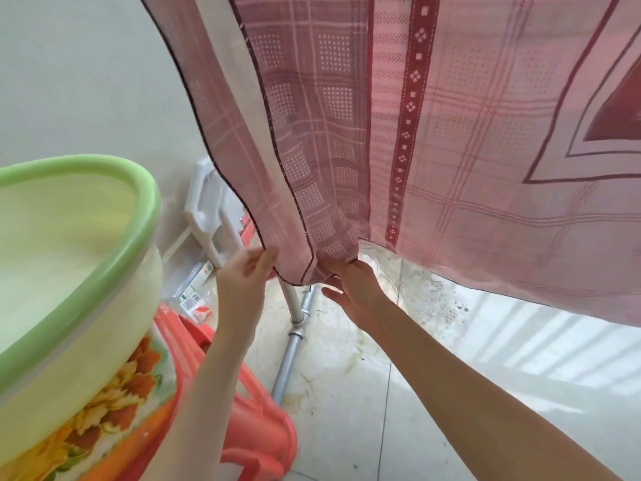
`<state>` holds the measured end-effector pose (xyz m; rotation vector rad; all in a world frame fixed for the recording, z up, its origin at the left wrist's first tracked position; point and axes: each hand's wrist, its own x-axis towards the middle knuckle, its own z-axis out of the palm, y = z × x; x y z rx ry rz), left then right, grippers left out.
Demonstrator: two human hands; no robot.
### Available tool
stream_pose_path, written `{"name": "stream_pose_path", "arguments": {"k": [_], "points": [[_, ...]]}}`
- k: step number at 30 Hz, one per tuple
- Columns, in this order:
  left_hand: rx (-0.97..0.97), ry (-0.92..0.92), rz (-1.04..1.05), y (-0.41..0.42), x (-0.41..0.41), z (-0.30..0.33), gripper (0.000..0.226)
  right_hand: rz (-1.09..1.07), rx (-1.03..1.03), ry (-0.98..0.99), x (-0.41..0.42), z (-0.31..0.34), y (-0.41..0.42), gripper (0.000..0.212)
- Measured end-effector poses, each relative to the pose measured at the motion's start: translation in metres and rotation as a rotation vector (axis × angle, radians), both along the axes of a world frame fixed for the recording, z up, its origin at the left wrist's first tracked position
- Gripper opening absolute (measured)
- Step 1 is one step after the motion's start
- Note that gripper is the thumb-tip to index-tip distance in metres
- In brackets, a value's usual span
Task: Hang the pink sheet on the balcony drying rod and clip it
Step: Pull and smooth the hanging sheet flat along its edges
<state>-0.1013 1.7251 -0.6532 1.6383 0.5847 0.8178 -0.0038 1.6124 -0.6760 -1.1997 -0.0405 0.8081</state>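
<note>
Bare tiled floor [347, 394] below — both hands' fingers pinch the pink sheet [451, 133]'s bottom hem.

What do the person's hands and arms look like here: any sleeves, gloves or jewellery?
Both the left hand and the right hand are bare, without gloves. No rings, watch or bracelets show. Both forearms are uncovered as far as the frame shows; no sleeve is visible.
</note>
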Motion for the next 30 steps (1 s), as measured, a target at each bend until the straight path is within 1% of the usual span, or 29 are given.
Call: {"name": "stream_pose_path", "arguments": {"k": [2,5,7,10,14,17,18,20,22,24,26,28,29,30], "points": [[-0.020,0.007,0.088,-0.001,-0.012,-0.010,0.010,0.002,-0.010,0.011,-0.004,-0.004,0.002,0.006],[-0.096,-0.072,0.140,0.001,-0.027,-0.012,0.009,-0.024,-0.018,0.025,-0.011,-0.007,0.007,0.008],[-0.148,-0.096,0.113,0.002,-0.033,-0.010,0.009,-0.058,-0.002,0.059,-0.013,-0.007,0.011,0.013],[-0.138,-0.082,0.035,-0.005,-0.037,-0.009,0.005,-0.033,0.021,0.090,-0.018,-0.012,0.015,0.012],[-0.173,-0.066,-0.100,-0.011,-0.037,-0.015,0.022,0.047,0.020,0.075,-0.032,-0.018,0.022,0.006],[-0.068,-0.023,-0.158,-0.013,-0.033,-0.018,0.027,0.028,0.042,0.093,-0.033,-0.020,0.024,0.011],[-0.018,0.009,-0.153,-0.014,-0.031,-0.016,0.025,0.026,0.043,0.095,-0.032,-0.021,0.023,0.011],[0.090,0.058,-0.097,-0.016,-0.024,-0.013,0.012,0.033,0.052,0.110,-0.031,-0.021,0.022,0.007],[0.153,0.080,-0.001,-0.014,-0.018,-0.014,0.007,0.045,0.114,0.206,-0.029,-0.021,0.020,0.004],[0.137,0.076,0.067,-0.011,-0.015,-0.019,0.015,0.046,0.242,0.356,-0.024,-0.016,0.015,0.007],[0.099,0.079,0.093,-0.006,-0.018,-0.026,0.024,0.023,0.390,0.443,-0.011,-0.010,0.008,0.026],[0.044,0.078,0.093,0.000,-0.020,-0.033,0.019,-0.029,0.523,0.489,0.004,-0.004,-0.004,0.045],[-0.003,0.065,0.098,0.004,-0.020,-0.036,0.016,-0.080,0.583,0.509,0.013,-0.001,-0.011,0.048],[-0.056,0.051,0.114,0.009,-0.019,-0.038,0.019,-0.150,0.614,0.520,0.021,0.002,-0.019,0.046]]}}
